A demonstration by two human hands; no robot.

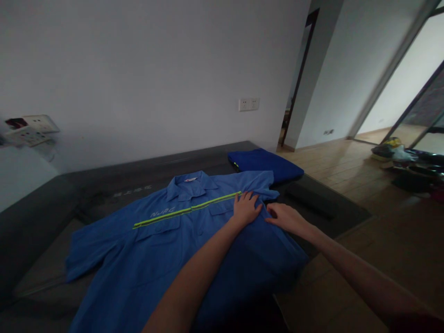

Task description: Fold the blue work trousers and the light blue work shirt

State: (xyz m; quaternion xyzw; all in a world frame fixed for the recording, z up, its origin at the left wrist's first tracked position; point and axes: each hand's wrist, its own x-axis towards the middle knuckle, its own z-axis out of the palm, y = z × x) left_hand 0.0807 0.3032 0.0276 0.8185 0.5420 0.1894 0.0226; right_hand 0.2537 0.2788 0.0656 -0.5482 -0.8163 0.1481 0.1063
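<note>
A blue short-sleeved work shirt (159, 259) is spread front side up on a dark surface, with a yellow-green stripe across its chest, a collar and flapped chest pockets. Its sleeve on the left side lies stretched out; the one on the right looks folded inward. My left hand (247, 208) rests with fingers spread on the chest, by the stripe's right end. Close to it, my right hand (283, 217) pinches the shirt's right side edge below the sleeve. Behind the shirt lies a folded darker blue garment (265, 163).
The dark surface (104, 171) meets a white wall with a double socket (249, 104). A power strip (29, 134) hangs at the left. A dark flat object (308, 200) lies near the right edge. Wooden floor (340, 162) and piled items (409, 162) are further right.
</note>
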